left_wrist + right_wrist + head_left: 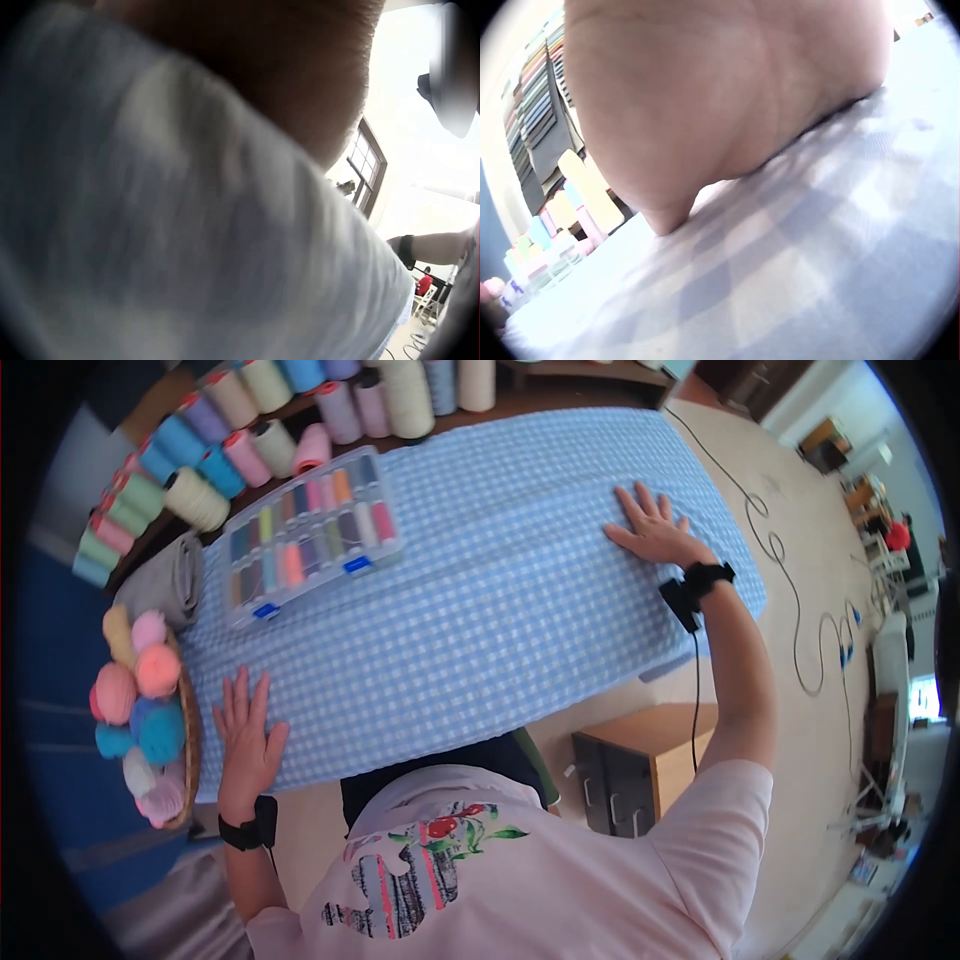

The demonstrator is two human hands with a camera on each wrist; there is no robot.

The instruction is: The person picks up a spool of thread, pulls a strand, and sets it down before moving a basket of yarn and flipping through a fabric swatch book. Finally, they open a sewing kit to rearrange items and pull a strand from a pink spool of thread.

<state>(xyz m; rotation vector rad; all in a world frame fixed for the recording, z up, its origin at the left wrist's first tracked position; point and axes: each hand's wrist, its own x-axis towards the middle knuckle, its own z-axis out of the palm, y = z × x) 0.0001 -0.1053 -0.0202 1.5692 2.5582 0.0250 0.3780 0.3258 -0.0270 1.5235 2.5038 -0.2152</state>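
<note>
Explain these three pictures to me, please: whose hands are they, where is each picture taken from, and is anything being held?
There is no robot here, just a person with bare hands. The large picture comes from a camera on the head, looking down. The other two come from the left wrist camera and the right wrist camera, so they are close and partly blurred.

The left hand and right hand rest on a blue-and-white checked cloth, fingers spread, holding nothing. On the cloth lies a clear case of coloured threads; beside the left hand is a basket of yarn balls.
</note>
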